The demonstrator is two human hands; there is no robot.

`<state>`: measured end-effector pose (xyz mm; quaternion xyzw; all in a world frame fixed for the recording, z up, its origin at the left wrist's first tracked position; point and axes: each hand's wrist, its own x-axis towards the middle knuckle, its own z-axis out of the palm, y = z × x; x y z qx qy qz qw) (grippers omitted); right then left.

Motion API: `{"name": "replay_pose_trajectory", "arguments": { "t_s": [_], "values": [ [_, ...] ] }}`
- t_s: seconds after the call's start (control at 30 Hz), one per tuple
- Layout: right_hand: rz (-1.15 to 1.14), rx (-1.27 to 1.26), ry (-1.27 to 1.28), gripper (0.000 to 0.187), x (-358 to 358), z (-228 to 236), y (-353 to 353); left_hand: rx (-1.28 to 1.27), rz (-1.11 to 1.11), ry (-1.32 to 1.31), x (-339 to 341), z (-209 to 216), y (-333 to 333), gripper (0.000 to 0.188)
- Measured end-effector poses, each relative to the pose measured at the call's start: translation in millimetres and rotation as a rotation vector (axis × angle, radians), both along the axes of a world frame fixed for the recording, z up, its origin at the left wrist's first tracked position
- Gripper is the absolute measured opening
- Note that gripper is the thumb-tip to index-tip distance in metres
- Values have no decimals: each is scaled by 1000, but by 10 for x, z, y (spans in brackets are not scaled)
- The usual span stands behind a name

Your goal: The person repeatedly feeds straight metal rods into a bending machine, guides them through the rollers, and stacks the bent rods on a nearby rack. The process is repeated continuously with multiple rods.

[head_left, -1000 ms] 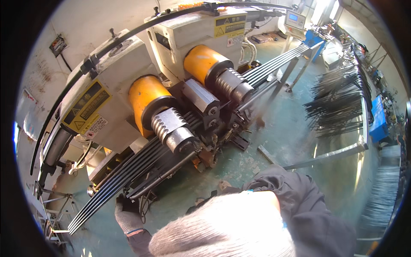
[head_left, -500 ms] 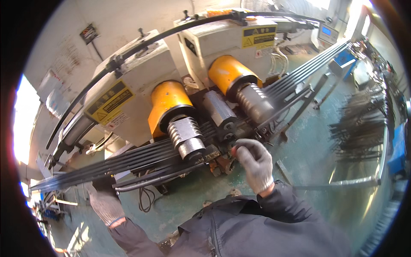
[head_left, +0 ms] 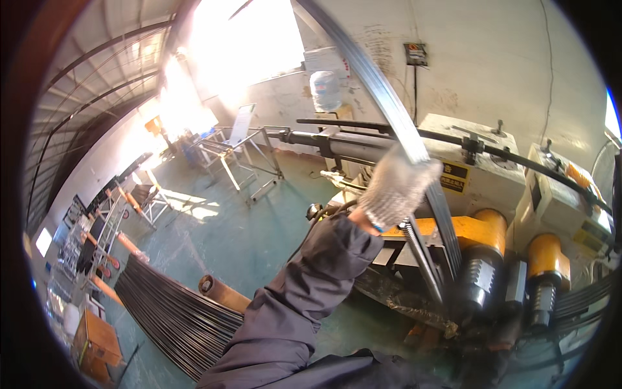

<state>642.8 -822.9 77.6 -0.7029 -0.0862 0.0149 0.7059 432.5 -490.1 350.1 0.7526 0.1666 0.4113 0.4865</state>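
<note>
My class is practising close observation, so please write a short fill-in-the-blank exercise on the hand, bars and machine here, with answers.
1. A hand in a knitted ____ grips silver bars.
2. It is the person's ____ hand.
3. The machine shows ____ orange cylinders.
4. In the picture, the machine stands to the ____ of the black rods.

Missing words: glove; left; two; right.

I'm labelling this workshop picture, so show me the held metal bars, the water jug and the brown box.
Metal bars point(head_left: 381, 92), head view: upper stretch.
Water jug point(head_left: 325, 92), head view: side wall.
Brown box point(head_left: 98, 339), head view: visible side.
</note>
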Motion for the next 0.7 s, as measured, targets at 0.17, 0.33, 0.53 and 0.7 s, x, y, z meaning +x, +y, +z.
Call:
{"name": "replay_pose_trajectory", "arguments": {
  "t_s": [0.17,0.33,0.53,0.7],
  "values": [
    [12,-3,2,39,17,17,96,396,-150,-22,492,125,-144,16],
    [23,-4,1,38,-2,56,185,1295,101,159,1033,212,-416,13],
    [25,-20,9,37,-15,71,229,1606,89,498,1585,330,-697,25],
    [40,-28,26,36,-53,55,277,1469,92,749,1581,359,-728,32]
  ]
}}
